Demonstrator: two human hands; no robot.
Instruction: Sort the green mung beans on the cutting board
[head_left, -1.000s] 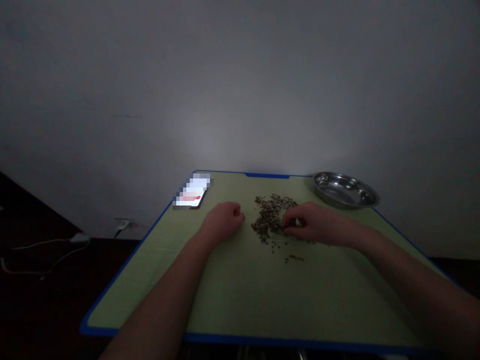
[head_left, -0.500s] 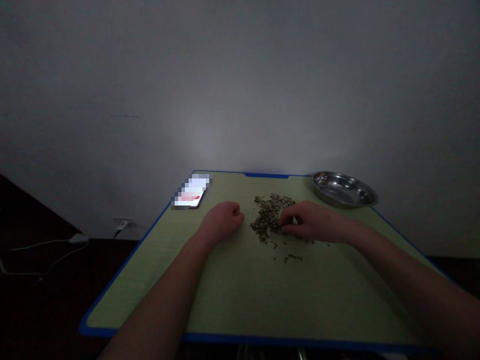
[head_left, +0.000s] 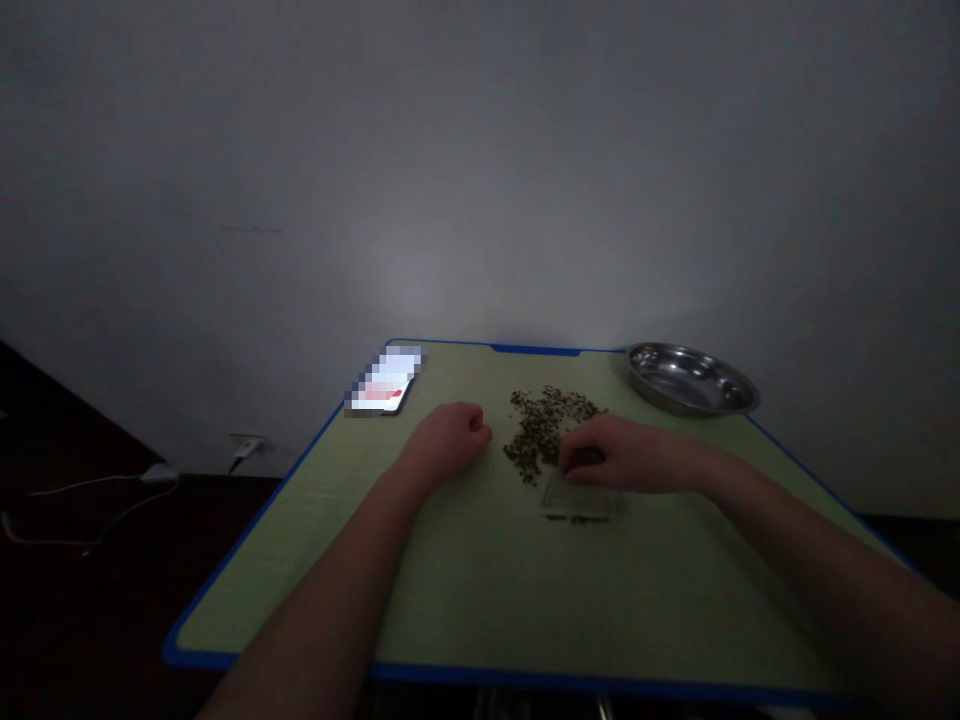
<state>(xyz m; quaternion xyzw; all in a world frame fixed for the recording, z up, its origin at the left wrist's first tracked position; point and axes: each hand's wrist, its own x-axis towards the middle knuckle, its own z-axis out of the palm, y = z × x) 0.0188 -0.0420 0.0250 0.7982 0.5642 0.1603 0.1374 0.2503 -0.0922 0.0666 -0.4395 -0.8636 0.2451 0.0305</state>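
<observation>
My left hand [head_left: 448, 440] rests on the green table top as a loose fist, and nothing shows in it. It lies to the left of a scattered pile of small dark grains [head_left: 541, 425], apart from them. At the pile's near right side is my right hand [head_left: 626, 455], its fingers curled together in a pinch. What the fingertips hold, if anything, is hidden. Just below them a pale, see-through patch [head_left: 583, 500] shows, blurred, with a few dark grains along its lower edge; I cannot tell what it is.
A shallow steel bowl [head_left: 690, 380] stands at the back right edge of the blue-rimmed table [head_left: 480, 600]. At the back left lies a phone [head_left: 386, 380] with a lit, blurred-out screen. The wall rises behind. A white cable and plug [head_left: 159, 474] are at the lower left.
My right hand has shifted slightly nearer to me, and more of the grains behind it show. The pale patch now appears below its fingers. My left hand stays in place.
</observation>
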